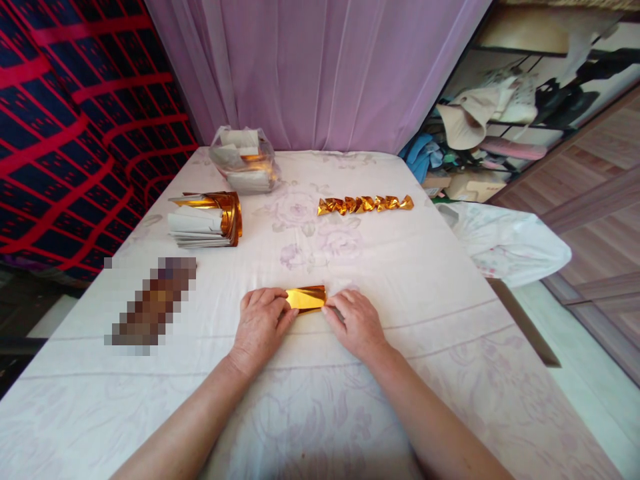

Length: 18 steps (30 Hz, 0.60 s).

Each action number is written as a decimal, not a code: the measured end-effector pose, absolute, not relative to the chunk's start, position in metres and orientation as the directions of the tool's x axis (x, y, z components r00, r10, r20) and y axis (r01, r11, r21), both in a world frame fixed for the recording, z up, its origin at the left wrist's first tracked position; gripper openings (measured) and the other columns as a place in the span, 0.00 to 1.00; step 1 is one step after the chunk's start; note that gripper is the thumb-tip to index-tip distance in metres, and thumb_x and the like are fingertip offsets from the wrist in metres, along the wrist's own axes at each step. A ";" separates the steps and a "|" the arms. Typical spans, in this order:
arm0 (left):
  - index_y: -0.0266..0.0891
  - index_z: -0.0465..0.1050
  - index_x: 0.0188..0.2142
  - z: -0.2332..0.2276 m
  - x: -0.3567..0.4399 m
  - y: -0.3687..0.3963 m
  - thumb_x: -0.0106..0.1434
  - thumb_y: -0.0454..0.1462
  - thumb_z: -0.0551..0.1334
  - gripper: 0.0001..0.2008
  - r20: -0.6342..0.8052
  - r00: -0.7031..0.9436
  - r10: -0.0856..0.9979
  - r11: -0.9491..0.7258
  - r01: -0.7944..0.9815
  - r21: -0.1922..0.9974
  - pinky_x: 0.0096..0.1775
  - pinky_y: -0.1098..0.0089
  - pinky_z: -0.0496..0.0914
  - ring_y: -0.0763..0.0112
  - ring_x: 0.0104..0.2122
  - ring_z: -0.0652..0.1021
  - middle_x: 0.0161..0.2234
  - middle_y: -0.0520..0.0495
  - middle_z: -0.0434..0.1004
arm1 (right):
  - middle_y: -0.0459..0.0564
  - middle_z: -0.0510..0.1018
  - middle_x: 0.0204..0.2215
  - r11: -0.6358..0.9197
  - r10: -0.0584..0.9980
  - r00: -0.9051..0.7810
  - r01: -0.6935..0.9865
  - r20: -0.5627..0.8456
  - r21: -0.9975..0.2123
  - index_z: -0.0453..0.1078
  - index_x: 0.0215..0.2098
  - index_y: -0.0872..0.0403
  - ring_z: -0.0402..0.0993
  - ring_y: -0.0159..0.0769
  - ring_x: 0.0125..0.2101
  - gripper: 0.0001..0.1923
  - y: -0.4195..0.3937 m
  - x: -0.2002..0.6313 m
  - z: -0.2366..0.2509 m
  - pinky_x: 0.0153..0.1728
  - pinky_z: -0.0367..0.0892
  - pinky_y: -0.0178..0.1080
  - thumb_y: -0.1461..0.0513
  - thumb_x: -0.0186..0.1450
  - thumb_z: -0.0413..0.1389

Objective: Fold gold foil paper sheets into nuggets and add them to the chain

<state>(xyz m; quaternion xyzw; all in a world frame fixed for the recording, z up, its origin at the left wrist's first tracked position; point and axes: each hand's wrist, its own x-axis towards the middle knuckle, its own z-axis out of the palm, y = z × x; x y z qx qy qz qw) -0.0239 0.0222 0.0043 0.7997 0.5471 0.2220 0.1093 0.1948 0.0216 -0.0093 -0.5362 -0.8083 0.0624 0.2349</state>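
Note:
A small folded gold foil paper (306, 298) lies on the white flowered tablecloth (400, 280) near the front middle. My left hand (263, 323) presses on its left end with curled fingers. My right hand (356, 322) holds down its right end. Both hands rest on the cloth with the foil between them.
A row of folded gold foil pieces (365, 204) lies farther back. A stack of gold and white paper sheets (206, 219) sits at the left, and a clear plastic bag of papers (245, 160) behind it. A blurred patch (153, 303) is at the front left. The table's right edge (520, 320) is close.

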 end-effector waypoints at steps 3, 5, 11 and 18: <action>0.41 0.75 0.31 0.003 -0.023 0.023 0.66 0.38 0.62 0.07 0.227 0.300 0.927 -0.370 0.830 0.417 0.48 0.56 0.62 0.60 0.45 0.74 0.43 0.47 0.77 | 0.48 0.75 0.30 0.410 0.900 -0.302 0.831 0.315 -0.375 0.71 0.32 0.52 0.70 0.38 0.35 0.07 0.022 0.196 -0.009 0.38 0.61 0.39 0.62 0.68 0.53; 0.41 0.74 0.31 0.003 -0.022 0.024 0.66 0.38 0.61 0.07 0.228 0.302 0.926 -0.372 0.837 0.401 0.47 0.56 0.63 0.59 0.44 0.74 0.42 0.47 0.77 | 0.48 0.75 0.29 0.388 0.905 -0.274 0.846 0.327 -0.366 0.70 0.30 0.52 0.69 0.38 0.34 0.07 0.022 0.195 -0.009 0.37 0.60 0.39 0.62 0.67 0.54; 0.40 0.73 0.44 0.008 -0.021 0.018 0.67 0.37 0.60 0.07 0.383 0.356 0.853 -0.471 0.841 0.267 0.46 0.56 0.65 0.59 0.42 0.74 0.42 0.44 0.77 | 0.47 0.74 0.27 0.360 0.908 -0.241 0.868 0.343 -0.343 0.69 0.27 0.51 0.69 0.37 0.32 0.08 0.023 0.190 -0.010 0.35 0.59 0.38 0.62 0.65 0.55; 0.39 0.72 0.50 0.008 -0.006 -0.003 0.70 0.34 0.55 0.12 0.490 0.578 0.653 -0.722 0.670 0.173 0.52 0.59 0.66 0.62 0.46 0.75 0.46 0.45 0.79 | 0.47 0.75 0.27 0.351 0.907 -0.238 0.882 0.347 -0.315 0.69 0.28 0.51 0.70 0.37 0.32 0.08 0.024 0.189 -0.009 0.35 0.58 0.38 0.62 0.66 0.55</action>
